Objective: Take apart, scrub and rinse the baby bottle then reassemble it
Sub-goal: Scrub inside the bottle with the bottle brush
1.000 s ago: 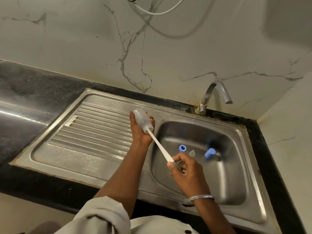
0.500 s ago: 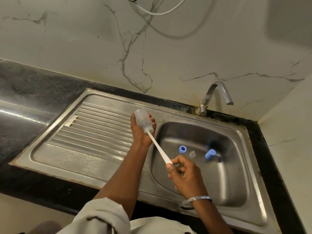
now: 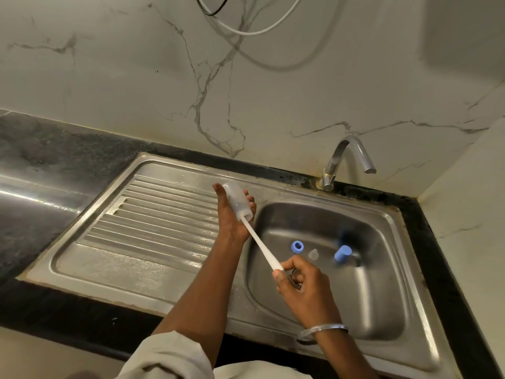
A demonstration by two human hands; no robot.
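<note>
My left hand [image 3: 232, 217] grips the clear bottle body [image 3: 237, 199] over the left rim of the sink basin, its mouth pointing down towards me. A white bottle brush [image 3: 261, 246] runs from that mouth to my right hand [image 3: 299, 280], which holds the handle's lower end; the brush head is hidden inside the bottle. On the basin floor lie a blue ring [image 3: 297, 247], a clear teat [image 3: 313, 254] and a blue cap [image 3: 342, 254].
The steel sink [image 3: 382, 310] has a ribbed drainboard [image 3: 153, 220] to its left. A tap [image 3: 345, 160] stands at the back edge, with no water running. Black counter [image 3: 41, 165] surrounds the sink and a marble wall rises behind. Cables hang at the top.
The bottle has shifted slightly between the frames, and my right hand has moved a little along with the brush handle. The parts in the basin have not moved.
</note>
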